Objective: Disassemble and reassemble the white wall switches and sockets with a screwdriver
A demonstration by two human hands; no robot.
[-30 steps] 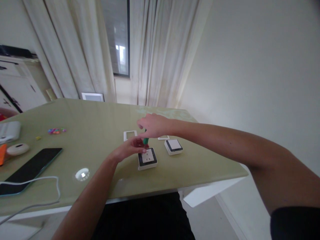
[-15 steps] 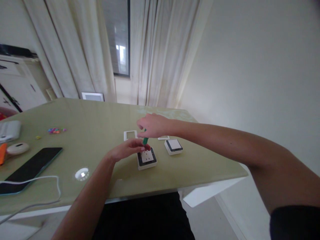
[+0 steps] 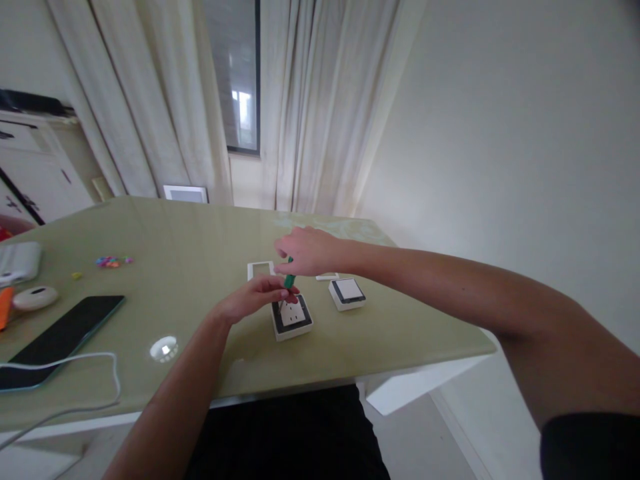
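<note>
A screwdriver (image 3: 289, 281) with a green handle stands nearly upright over a wall socket (image 3: 293, 316). Its handle top is gripped from above by my right hand (image 3: 310, 251), fingers closed. My left hand (image 3: 257, 295) is closed around the lower part of the handle, just over the socket's back left corner. The socket has a white face with slots, a dark surround and a white box base. Fingers partly cover its far side, and I cannot make out the screwdriver's tip clearly. To the right lies a similar box with a plain white switch (image 3: 349, 291).
Two white cover frames lie behind my hands, one at left (image 3: 253, 271), the other (image 3: 327, 276) partly hidden. Farther left are a phone (image 3: 65, 337), a white cable (image 3: 116, 373), a white oval object (image 3: 35, 298) and small colourful pieces (image 3: 113, 261). A wall borders the table's right.
The socket has shifted and turned slightly leftward. The screwdriver's lower end and my left fingers have moved slightly left, while my right hand stays almost in place.
</note>
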